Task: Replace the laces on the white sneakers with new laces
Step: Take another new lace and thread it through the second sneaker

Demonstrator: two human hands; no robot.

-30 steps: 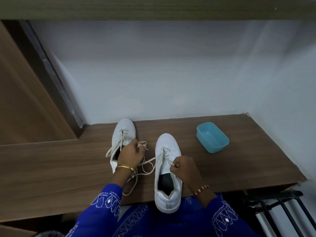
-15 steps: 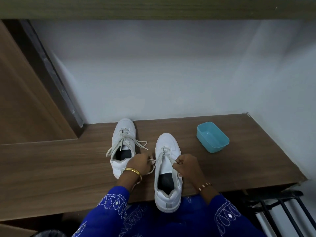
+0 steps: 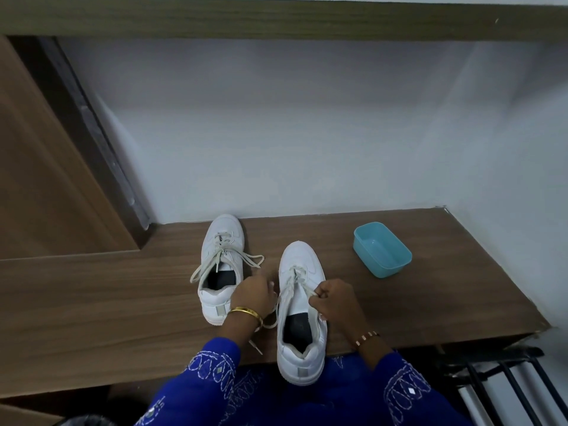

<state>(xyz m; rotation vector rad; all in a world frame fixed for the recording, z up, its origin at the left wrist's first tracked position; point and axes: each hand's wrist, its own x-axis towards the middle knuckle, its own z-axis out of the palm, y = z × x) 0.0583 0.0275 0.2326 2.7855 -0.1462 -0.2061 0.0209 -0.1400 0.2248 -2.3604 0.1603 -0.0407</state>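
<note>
**Head view: both hands on the near sneaker's lace**

Head camera, looking down on a wooden surface (image 3: 92, 302) set against a white wall (image 3: 307, 133).

Containers: one blue tub (image 3: 382, 249) stands on the surface to the right, well apart from the shoes. Nothing shows inside it.

Task items: two white sneakers, toes toward the wall. Far sneaker (image 3: 221, 265) stands left, its lace (image 3: 215, 259) loose, ends trailing off both sides onto the surface. Near sneaker (image 3: 302, 318) stands right, heel overhanging the front edge of the surface, above blue cloth.

Hands: right hand (image 3: 335, 305), fingers curled, grip pinching a strand of the near lace (image 3: 299, 279) at the right side of the tongue. Left hand (image 3: 253, 295) sits between the two shoes, covering the far sneaker's inner heel; fingers curled at the left strand, but its grip is hidden by the back of the hand, cannot tell. A lace end (image 3: 256, 347) lies on the surface below the left wrist.

Around: gold bangle (image 3: 246, 312) on left wrist, beaded bracelet (image 3: 365, 338) on right. Black rack (image 3: 507, 376) at lower right, below the surface.
</note>
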